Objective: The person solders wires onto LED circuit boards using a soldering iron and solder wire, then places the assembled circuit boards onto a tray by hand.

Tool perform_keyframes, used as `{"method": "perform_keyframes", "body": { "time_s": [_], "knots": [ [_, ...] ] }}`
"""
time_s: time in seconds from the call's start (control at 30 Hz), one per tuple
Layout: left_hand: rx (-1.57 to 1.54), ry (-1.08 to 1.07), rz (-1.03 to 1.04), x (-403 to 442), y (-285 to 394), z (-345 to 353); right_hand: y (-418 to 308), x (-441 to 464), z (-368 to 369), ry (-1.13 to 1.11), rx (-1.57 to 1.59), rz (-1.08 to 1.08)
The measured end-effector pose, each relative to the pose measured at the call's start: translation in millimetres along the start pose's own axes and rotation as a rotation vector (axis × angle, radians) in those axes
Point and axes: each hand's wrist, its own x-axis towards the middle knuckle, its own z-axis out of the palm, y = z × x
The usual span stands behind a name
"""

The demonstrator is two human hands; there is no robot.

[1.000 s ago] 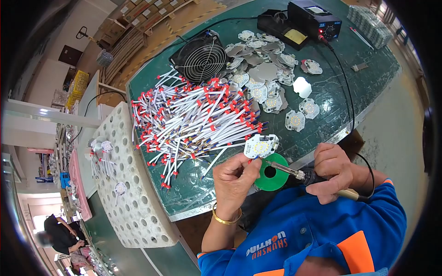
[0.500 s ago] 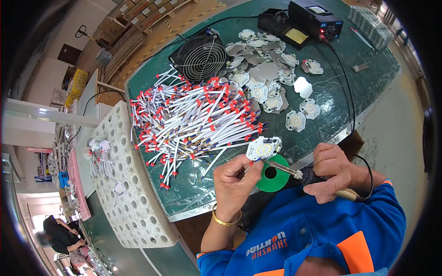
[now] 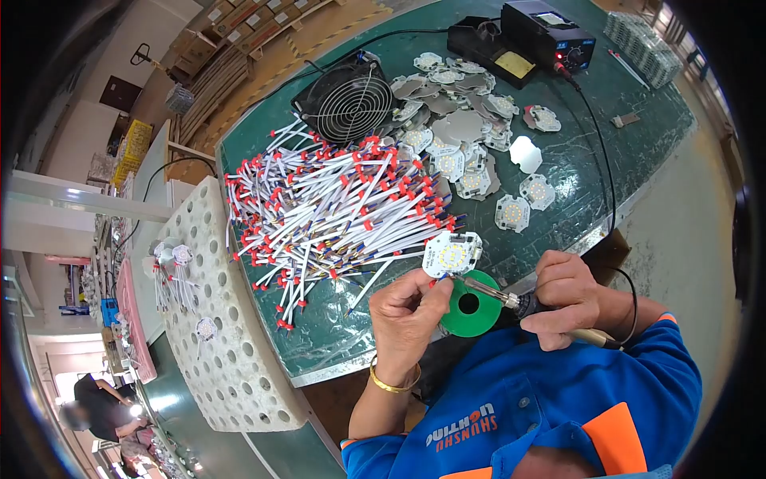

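My left hand (image 3: 408,310) is closed in a pinch at the lower edge of a white LED board (image 3: 452,255). A bit of red and blue wire shows at its fingertips; how the fingers grip it is partly hidden. In my right hand (image 3: 565,300) is a soldering iron (image 3: 523,303), its metal tip pointing left to the board's lower edge by the left fingertips. Just below the tip lies a green spool (image 3: 471,313). A large heap of white wire leads with red connectors (image 3: 343,207) spreads on the green table left of the board.
More LED boards (image 3: 459,126) lie piled beyond the wires. A black fan (image 3: 351,102) stands beside them. Farther back are the soldering station (image 3: 550,36) and its holder with a yellow sponge (image 3: 513,64). A white perforated foam panel (image 3: 227,319) holds several wired boards at left.
The LED board has shifted slightly left and tilted to face up more. Both hands and the iron have moved a little left with it.
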Motion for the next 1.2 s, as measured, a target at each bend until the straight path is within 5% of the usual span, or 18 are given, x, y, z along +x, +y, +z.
{"method": "perform_keyframes", "body": {
  "time_s": [1.2],
  "knots": [
    [0.063, 0.027, 0.018, -0.4, 2.2, 2.8, 1.8, -1.5, -3.1, -0.062, -0.034, -0.03]
  ]
}}
